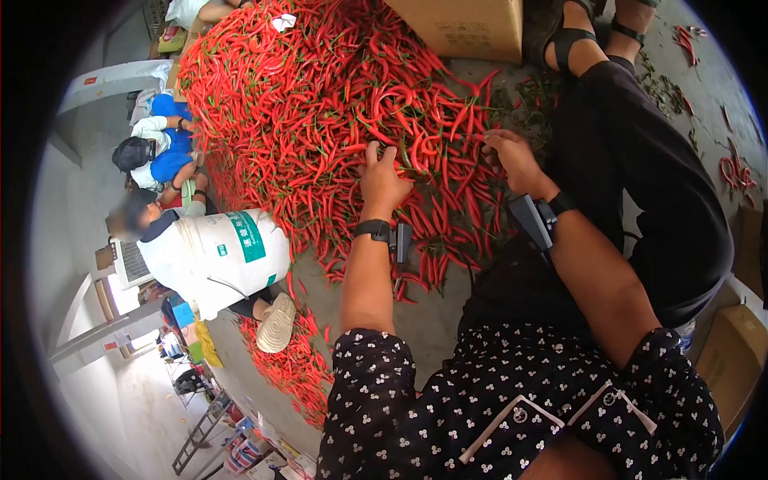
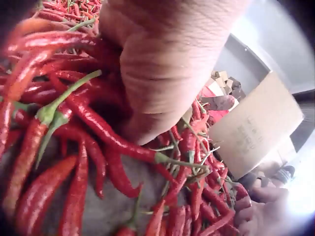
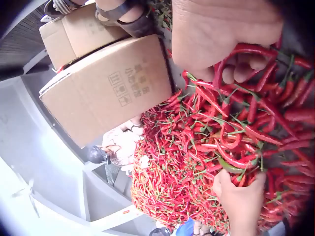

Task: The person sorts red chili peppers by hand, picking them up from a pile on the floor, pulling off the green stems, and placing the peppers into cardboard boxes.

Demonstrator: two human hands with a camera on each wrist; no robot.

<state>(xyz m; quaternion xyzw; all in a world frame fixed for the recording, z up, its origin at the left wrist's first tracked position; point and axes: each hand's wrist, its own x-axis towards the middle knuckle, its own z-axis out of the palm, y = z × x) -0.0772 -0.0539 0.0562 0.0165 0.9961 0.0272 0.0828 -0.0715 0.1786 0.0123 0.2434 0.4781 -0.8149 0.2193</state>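
Red chili peppers [image 1: 304, 120] with green stems lie in a large heap spread over the floor. My left hand [image 1: 382, 188] reaches down into the near part of the heap, its fingertips among the peppers. A greenish chili [image 3: 230, 167] lies right by its fingers in the right wrist view. In the left wrist view the back of that hand hides its fingertips, and I cannot tell whether they grip a pepper. My right hand [image 1: 514, 160] is at the heap's right edge. Its fingers are curled round a red chili pepper [image 3: 246, 49] in the right wrist view.
A cardboard box [image 1: 464, 28] stands at the heap's far edge beside a sandaled foot [image 1: 572, 36]. To the left, a person sits by a white bucket [image 1: 232, 252], with others beyond. Another chili pile [image 1: 288, 364] lies below them. Stems and leaves [image 1: 664, 88] litter the floor on the right.
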